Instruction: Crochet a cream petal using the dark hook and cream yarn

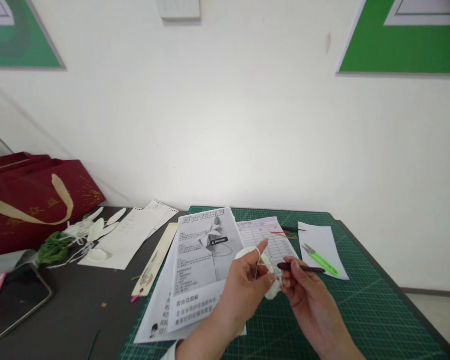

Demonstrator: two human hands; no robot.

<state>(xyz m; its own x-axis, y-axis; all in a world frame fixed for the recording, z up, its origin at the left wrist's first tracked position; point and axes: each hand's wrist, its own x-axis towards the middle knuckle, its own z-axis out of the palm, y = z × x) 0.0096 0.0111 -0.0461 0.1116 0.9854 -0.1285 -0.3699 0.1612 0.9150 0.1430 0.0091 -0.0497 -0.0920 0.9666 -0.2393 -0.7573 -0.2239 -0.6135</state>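
Between finger and thumb, my left hand (243, 287) grips a white crocheted piece (273, 291), with white yarn (259, 255) looped round the raised index finger. My right hand (313, 300) is closed on a dark-handled crochet hook (313, 269), whose tip points left toward the crocheted piece. The two hands are close together above the green cutting mat (285, 327). Part of the crocheted piece is hidden behind my left fingers, and the hook's tip is too small to make out.
Printed pattern sheets (195, 275) lie left of my hands. Green-handled thread snips (322, 260) rest on white paper (333, 240) at right. Farther left are a ruler (155, 262), white petal shapes (97, 230), green yarn (55, 247), a phone (17, 302) and red gift bags (33, 200). A wall stands behind.
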